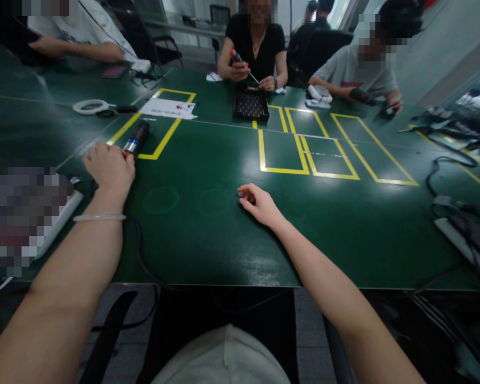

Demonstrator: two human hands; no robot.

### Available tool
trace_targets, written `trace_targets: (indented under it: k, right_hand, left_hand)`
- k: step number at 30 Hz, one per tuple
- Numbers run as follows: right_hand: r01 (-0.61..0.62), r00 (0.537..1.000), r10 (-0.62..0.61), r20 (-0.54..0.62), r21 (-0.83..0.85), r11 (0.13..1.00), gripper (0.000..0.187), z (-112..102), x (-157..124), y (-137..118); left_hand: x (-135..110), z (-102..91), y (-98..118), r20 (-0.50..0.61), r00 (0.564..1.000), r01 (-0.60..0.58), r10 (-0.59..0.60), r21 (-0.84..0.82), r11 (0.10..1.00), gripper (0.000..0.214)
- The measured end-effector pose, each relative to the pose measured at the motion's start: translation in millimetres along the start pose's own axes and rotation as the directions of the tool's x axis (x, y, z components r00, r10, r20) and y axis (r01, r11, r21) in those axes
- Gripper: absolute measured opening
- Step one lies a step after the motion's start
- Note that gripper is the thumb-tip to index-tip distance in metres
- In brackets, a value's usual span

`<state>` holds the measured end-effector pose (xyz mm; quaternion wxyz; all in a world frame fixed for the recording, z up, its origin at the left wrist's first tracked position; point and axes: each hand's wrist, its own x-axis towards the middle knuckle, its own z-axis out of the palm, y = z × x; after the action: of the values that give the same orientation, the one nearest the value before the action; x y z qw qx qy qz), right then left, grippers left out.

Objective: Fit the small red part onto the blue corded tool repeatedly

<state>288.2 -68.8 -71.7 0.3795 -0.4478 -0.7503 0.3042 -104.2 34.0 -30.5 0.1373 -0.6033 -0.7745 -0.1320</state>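
Observation:
My left hand (111, 166) is closed around the rear of a black cylindrical tool with a blue band (134, 140) and a bit of orange-red by my fingers. The tool's dark front end points away over a yellow-taped rectangle; its handle is hidden in my grasp. On the green table (208, 240), my right hand (258, 204) rests with loosely curled fingers. A gap shows between thumb and fingertips, and I see nothing held there.
A black cord (139, 240) runs by my left forearm to the table edge. White paper (168, 108) and a white ring-shaped item (90, 107) lie ahead. Across, one person holds a red screwdriver (240, 60) over a black tray (250, 106). Cables (444, 149) lie right.

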Motion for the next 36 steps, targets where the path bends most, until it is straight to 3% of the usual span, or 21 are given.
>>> trace_targets:
  k: [2, 4, 6, 8, 10, 13, 17, 20, 23, 25, 28, 33, 36]
  right_hand:
    - [0.007, 1.000, -0.007, -0.005, 0.004, 1.000, 0.025, 1, 0, 0]
    - [0.007, 1.000, -0.007, -0.009, 0.022, 1.000, 0.023, 2, 1, 0]
    - [-0.004, 1.000, 0.005, -0.012, 0.069, 0.998, 0.022, 3, 1, 1]
    - [-0.034, 0.999, 0.034, -0.001, 0.151, 0.988, 0.020, 3, 1, 2]
    - [-0.078, 0.997, 0.071, 0.035, 0.260, 0.962, 0.020, 3, 1, 2]
    - [-0.148, 0.987, 0.105, 0.121, 0.434, 0.889, 0.026, 3, 1, -1]
    - [-0.202, 0.972, 0.088, 0.218, 0.583, 0.787, 0.038, 7, 1, -8]
    - [-0.219, 0.967, 0.075, 0.241, 0.653, 0.725, 0.038, 11, 1, -12]
    - [-0.197, 0.974, 0.065, 0.217, 0.667, 0.718, 0.034, 13, 1, -11]
    - [-0.162, 0.984, 0.069, 0.166, 0.656, 0.737, 0.032, 12, 2, -10]
    - [-0.120, 0.992, 0.077, 0.096, 0.609, 0.784, 0.033, 11, 3, -8]
    - [-0.113, 0.994, 0.102, 0.049, 0.520, 0.847, 0.035, 9, 3, -5]
    - [-0.118, 0.993, 0.111, 0.046, 0.517, 0.848, 0.033, 9, 3, -4]
  left_hand:
    - [-1, -5.1, 7, -0.053, 0.999, -0.003, -0.002, -0.099, 0.995, 0.041]
    - [-6, -12.7, 22, -0.052, 0.998, -0.041, 0.026, -0.309, 0.950, 0.037]
    - [-17, -22.8, 47, 0.062, 0.991, -0.060, 0.120, -0.598, 0.800, 0.035]
    - [-33, -34.8, 76, 0.215, 0.924, 0.010, 0.317, -0.840, 0.542, 0.034]
    - [-53, -47.1, 104, 0.304, 0.799, 0.071, 0.519, -0.905, 0.420, 0.033]
    - [-79, -60.4, 133, 0.288, 0.676, 0.047, 0.678, -0.936, 0.350, 0.039]
    - [-101, -59.9, 147, 0.280, 0.538, 0.065, 0.795, -0.954, 0.292, 0.050]
    - [-109, -51.5, 149, 0.274, 0.477, 0.065, 0.835, -0.958, 0.278, 0.054]
    - [-112, -43.9, 151, 0.265, 0.502, 0.096, 0.823, -0.963, 0.252, 0.048]
    - [-112, -41.0, 151, 0.276, 0.538, 0.139, 0.796, -0.961, 0.239, 0.040]
    - [-113, -40.2, 151, 0.281, 0.554, 0.132, 0.783, -0.959, 0.251, 0.035]
    - [-115, -42.2, 147, 0.112, 0.618, -0.148, 0.778, -0.956, 0.255, 0.025]
    - [-116, -40.6, 145, 0.013, 0.618, -0.281, 0.786, -0.930, 0.236, 0.019]
